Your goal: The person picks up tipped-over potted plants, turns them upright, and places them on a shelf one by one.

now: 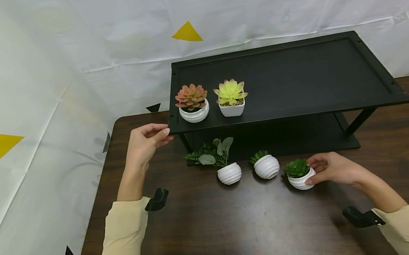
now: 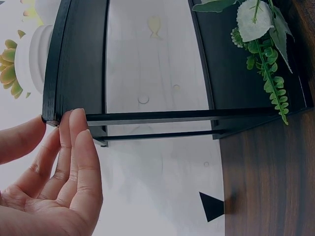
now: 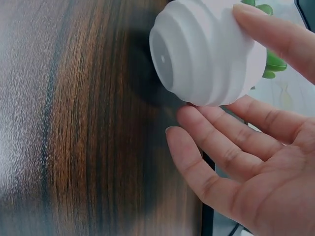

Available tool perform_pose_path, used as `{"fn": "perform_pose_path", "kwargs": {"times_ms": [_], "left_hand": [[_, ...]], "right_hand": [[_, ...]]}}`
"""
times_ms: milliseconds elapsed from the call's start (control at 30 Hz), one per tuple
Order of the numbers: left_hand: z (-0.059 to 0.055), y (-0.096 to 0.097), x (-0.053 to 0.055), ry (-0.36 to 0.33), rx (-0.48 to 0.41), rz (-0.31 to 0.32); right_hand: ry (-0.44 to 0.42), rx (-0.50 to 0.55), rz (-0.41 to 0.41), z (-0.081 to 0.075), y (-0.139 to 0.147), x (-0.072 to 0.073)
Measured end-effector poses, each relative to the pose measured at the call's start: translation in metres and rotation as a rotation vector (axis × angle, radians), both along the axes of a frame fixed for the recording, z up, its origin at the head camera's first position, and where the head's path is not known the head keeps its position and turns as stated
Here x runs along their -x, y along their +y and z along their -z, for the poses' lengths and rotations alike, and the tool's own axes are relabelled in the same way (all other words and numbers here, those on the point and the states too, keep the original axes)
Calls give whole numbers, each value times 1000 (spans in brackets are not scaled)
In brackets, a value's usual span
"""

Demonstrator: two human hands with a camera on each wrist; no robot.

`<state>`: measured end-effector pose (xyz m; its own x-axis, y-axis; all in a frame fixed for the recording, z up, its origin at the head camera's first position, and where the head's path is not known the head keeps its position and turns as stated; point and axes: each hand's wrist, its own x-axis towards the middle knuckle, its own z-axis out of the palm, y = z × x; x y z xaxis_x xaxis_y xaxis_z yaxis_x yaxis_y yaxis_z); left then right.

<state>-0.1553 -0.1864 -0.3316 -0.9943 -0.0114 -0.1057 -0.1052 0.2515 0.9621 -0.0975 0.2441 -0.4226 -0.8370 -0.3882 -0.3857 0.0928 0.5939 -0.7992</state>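
Observation:
My left hand [image 1: 145, 143] pinches the front left corner of a black two-tier shelf [image 1: 300, 81] between thumb and fingers. In my right hand [image 1: 333, 168] is a white ribbed pot [image 3: 209, 54] with a green succulent [image 1: 297, 168]. The thumb lies on one side of the pot and fingers on the other; its underside shows in the right wrist view, off the tabletop. Left of it sit a tilted white pot [image 1: 267, 167] with a small green succulent and another white pot [image 1: 230, 174] with leafy sprigs [image 1: 214, 154], both before the lower tier.
On the upper tier, a reddish succulent [image 1: 191, 96] in a round white pot stands at the left, beside a yellow-green succulent [image 1: 230, 92] in a square white pot. The shelf stands on a dark wooden table [image 1: 219, 234]. White sheeting [image 1: 129, 38] hangs behind and at left.

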Motion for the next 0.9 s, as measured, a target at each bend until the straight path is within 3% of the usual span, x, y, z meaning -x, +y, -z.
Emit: {"fn": "perform_pose_path", "kwargs": {"times_ms": [467, 900], "left_hand": [[0, 1, -1, -7, -12, -1], [1, -1, 1, 1, -11, -1]], "right_hand": [[28, 59, 20, 6, 10, 0], [62, 52, 30, 14, 17, -3]]}}
